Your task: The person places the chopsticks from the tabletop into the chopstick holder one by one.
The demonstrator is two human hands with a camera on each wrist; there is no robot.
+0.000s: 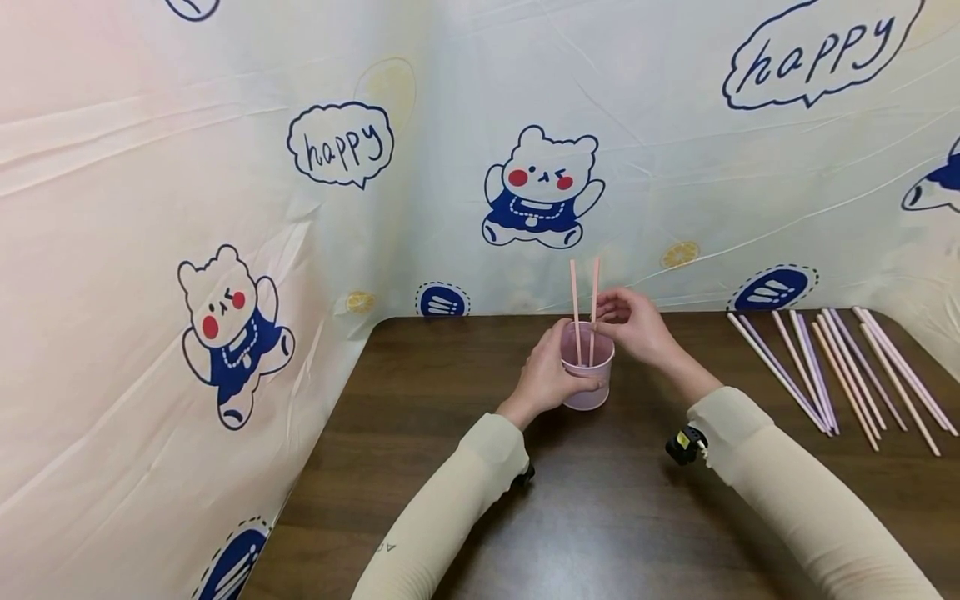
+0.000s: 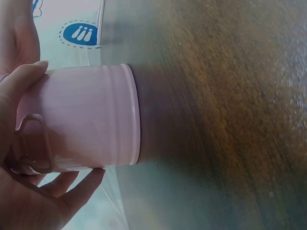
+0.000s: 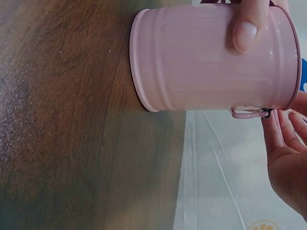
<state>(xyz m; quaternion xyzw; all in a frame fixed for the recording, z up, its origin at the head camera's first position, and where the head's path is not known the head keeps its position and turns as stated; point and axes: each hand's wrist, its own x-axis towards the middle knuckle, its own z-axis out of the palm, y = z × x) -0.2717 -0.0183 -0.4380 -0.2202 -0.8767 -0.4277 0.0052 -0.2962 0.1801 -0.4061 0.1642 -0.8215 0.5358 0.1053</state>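
A small pink bucket (image 1: pixel 587 392) with little loop handles stands upright on the brown table. My left hand (image 1: pixel 551 371) grips it from the left; in the left wrist view its thumb and fingers wrap opposite sides near the rim. Two thin pink sticks rise out of the bucket, the left one (image 1: pixel 575 292) tilting slightly left and the right one (image 1: pixel 596 287) slightly right. At the bucket's right rim, my right hand (image 1: pixel 637 327) pinches the right stick between thumb and fingertips. That hand shows beside a handle (image 3: pixel 249 114) in the right wrist view.
On the table's right side lie several loose sticks (image 1: pixel 847 375) in pink, white and purple, roughly side by side. A pale cloth (image 1: pixel 450 167) printed with bears and "happy" bubbles hangs behind and to the left of the table (image 1: pixel 420 392).
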